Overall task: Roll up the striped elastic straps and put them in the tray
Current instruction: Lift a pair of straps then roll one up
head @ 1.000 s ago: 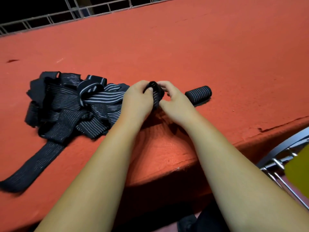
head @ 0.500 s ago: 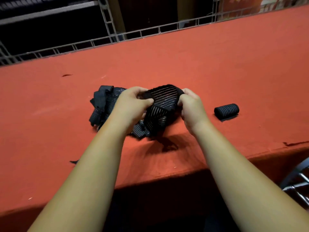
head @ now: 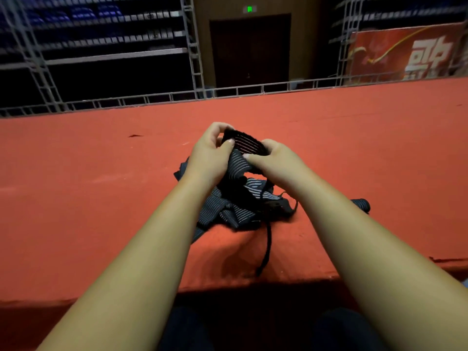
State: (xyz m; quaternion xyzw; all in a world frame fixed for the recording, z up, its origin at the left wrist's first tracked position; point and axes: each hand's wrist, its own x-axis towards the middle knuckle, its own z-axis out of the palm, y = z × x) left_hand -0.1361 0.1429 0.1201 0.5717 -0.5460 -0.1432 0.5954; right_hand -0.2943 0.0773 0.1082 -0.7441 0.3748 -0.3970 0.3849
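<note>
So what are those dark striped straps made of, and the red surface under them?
The striped straps look like woven elastic fabric, matte: they crumple limply and show fine pale ribbing. The red surface seems felt-like cloth, dull, torn near its edge; uncertain.

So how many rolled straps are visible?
2: a finished roll on the table behind the right forearm; a half-made roll gripped by left hand and right hand. The pile may hide more.

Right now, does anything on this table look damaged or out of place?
Yes. The red table cover has a tear near its front right edge. One loose strap end trails from the tangled pile toward the front edge.
</note>
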